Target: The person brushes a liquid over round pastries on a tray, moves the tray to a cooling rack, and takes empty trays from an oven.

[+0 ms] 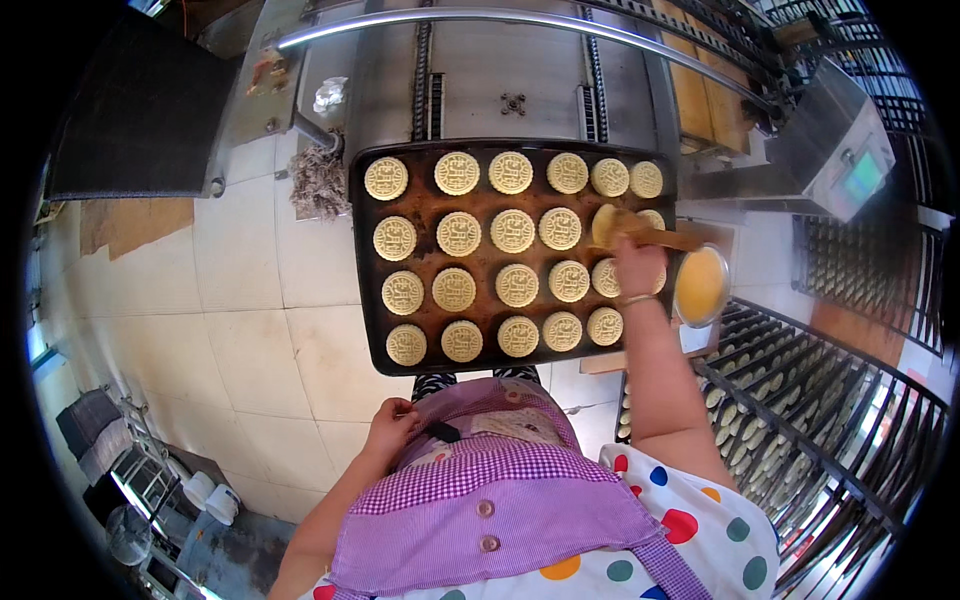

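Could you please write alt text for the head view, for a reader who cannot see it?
The right hand holds a wooden-handled brush over round stamped pastries on a dark baking tray. A bowl of yellow liquid sits beside the tray; the left hand rests against a purple apron.

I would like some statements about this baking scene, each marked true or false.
1. The right hand holds a brush over the tray. True.
2. The left hand also holds a brush. False: it rests at the purple apron, away from the tray.
3. The round pastries lie in rows on a dark tray. True.
4. The bowl of yellow liquid stands left of the tray. False: it is at the tray's right edge.
5. The tray is half bare. False: pastries fill it in four rows.
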A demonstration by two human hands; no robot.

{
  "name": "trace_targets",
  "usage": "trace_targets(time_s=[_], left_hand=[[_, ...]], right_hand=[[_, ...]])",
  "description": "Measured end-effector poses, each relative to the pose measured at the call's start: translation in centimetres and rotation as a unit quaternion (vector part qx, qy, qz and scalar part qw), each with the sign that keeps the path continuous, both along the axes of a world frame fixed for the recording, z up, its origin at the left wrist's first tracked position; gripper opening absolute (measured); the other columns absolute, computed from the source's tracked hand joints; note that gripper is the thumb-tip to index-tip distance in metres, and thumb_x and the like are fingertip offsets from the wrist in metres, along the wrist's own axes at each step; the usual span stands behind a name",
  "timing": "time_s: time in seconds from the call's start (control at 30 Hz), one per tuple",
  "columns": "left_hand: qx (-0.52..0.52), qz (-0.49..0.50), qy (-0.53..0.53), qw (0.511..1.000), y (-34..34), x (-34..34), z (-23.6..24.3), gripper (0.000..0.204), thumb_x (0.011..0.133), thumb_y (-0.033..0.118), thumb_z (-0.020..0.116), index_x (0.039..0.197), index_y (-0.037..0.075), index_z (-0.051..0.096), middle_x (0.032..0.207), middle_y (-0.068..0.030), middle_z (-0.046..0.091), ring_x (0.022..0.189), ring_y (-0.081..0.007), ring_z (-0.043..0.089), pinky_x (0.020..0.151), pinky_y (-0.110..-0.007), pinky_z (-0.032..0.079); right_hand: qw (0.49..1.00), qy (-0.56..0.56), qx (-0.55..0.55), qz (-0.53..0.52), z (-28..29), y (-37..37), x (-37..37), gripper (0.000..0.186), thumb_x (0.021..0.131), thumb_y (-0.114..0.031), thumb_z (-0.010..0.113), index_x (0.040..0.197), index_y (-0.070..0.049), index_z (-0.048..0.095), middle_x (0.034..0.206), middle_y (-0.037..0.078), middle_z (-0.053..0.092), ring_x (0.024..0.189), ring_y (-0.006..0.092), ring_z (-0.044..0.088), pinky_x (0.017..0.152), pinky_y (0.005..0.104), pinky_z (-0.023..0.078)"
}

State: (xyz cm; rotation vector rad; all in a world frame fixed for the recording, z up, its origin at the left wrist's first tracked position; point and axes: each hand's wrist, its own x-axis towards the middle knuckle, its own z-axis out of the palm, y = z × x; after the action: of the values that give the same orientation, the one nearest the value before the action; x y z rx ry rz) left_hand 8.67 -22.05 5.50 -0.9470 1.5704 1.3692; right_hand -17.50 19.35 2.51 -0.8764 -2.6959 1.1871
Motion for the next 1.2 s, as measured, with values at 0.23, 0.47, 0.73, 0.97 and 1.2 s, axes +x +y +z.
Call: trace_targets(time_s=[0.23, 0.47, 0.73, 0.97, 1.2], left_hand=[[-0.005, -0.004, -0.001, 1.000, 1.7, -0.9, 0.5, 0.025, 0.083, 0.006, 0.061, 0.104, 0.000, 0.051, 0.096, -0.0107, 0.060, 0.083, -0.0182, 0.060, 0.072, -0.028, 0.051], [-0.017, -0.044, 0.021, 0.999, 4.2, -1.1, 0.4, 0.025, 0.083, 0.004, 0.060, 0.104, -0.001, 0.050, 0.096, -0.0109, 0.059, 0.083, -0.0190, 0.060, 0.072, -0.029, 0.051], [-0.030, -0.079, 0.006, 0.996, 8.0, -0.5, -0.1, 0.024, 0.083, 0.005, 0.061, 0.104, 0.000, 0.050, 0.096, -0.0099, 0.059, 0.085, -0.0177, 0.060, 0.071, -0.028, 0.050], [-0.040, -0.108, 0.018, 0.993, 13.3, -2.6, 1.3, 0.024, 0.082, 0.005, 0.062, 0.103, 0.001, 0.051, 0.094, -0.0081, 0.059, 0.081, -0.0161, 0.059, 0.069, -0.027, 0.049], [-0.029, -0.120, -0.012, 0.992, 15.7, -0.4, -0.1, 0.029, 0.081, 0.005, 0.063, 0.107, 0.000, 0.051, 0.097, -0.0090, 0.058, 0.086, -0.0164, 0.057, 0.074, -0.027, 0.048]], right_hand=[[0.987, 0.010, -0.143, 0.068, 2.0, -3.3, 0.6, 0.041, 0.079, -0.006, 0.059, 0.119, 0.000, 0.054, 0.099, 0.013, 0.065, 0.089, 0.0176, 0.062, 0.077, 0.0302, 0.049], [0.994, 0.003, 0.100, 0.044, 1.7, 2.1, -0.9, 0.042, 0.078, -0.031, 0.063, 0.111, -0.005, 0.060, 0.095, 0.024, 0.065, 0.090, 0.0372, 0.063, 0.077, 0.0409, 0.051], [0.997, 0.009, -0.076, 0.030, 4.5, 8.0, -1.6, 0.041, 0.077, -0.018, 0.061, 0.117, -0.008, 0.058, 0.098, 0.022, 0.065, 0.092, 0.0314, 0.064, 0.078, 0.0361, 0.050], [0.992, 0.013, -0.123, 0.019, 4.0, 11.3, 1.0, 0.041, 0.079, -0.005, 0.059, 0.119, -0.006, 0.056, 0.100, 0.012, 0.064, 0.083, 0.0215, 0.064, 0.064, 0.0306, 0.054], [0.964, -0.069, -0.017, -0.255, 4.5, 24.2, 8.4, 0.039, 0.078, -0.013, 0.060, 0.112, 0.007, 0.057, 0.094, 0.017, 0.066, 0.076, 0.0259, 0.067, 0.060, 0.0359, 0.056]])
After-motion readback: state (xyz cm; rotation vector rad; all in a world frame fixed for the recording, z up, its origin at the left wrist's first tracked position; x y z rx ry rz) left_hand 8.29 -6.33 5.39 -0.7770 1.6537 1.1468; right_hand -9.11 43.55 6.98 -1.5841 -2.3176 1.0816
